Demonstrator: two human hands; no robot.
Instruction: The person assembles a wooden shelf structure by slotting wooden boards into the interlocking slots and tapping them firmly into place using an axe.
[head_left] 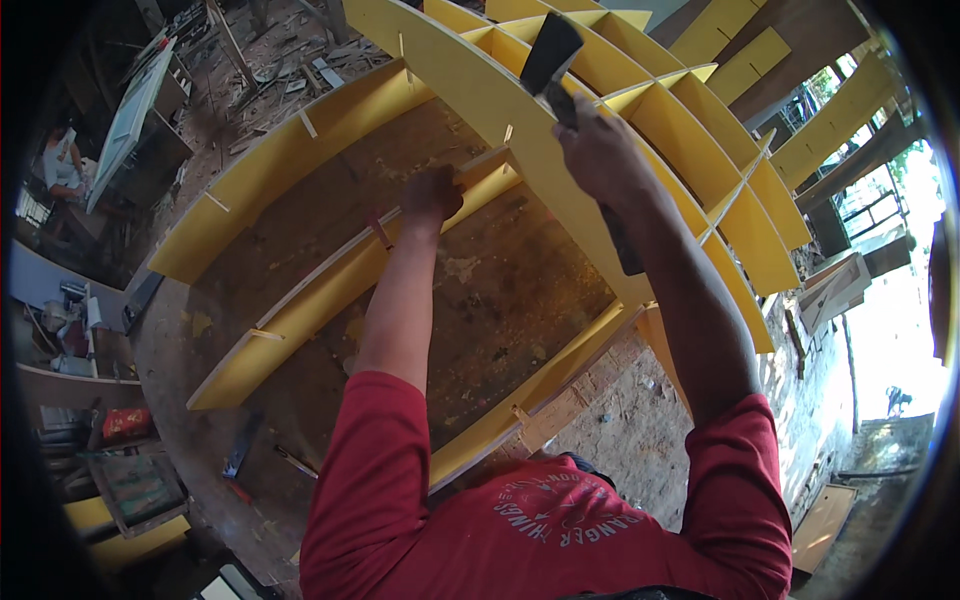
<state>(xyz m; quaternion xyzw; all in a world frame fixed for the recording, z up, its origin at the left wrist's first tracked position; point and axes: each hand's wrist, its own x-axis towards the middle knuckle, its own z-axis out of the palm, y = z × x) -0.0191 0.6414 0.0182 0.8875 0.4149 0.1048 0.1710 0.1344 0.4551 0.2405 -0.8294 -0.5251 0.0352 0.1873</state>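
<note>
My right hand [604, 152] is closed round the dark handle of a hatchet [550, 55], raised over the yellow slotted frame. The blade points up and away, and the handle's end sticks out below my wrist. My left hand [432, 194] grips the middle yellow plank [318, 292] near its far end, where it meets a long curved yellow board [500, 95]. That plank stands on edge, with slots cut in its upper edge. Part of the left hand's fingers is in shadow. Another yellow plank [290, 150] stands on edge to the left.
Interlocked yellow ribs [700, 125] form a grid at the upper right. Beneath the planks lies a stained brown board [470, 270]. A blue-bladed tool [240, 445] lies at lower left. Wood scraps [280, 85] litter the far floor. A person [62, 160] is at the far left.
</note>
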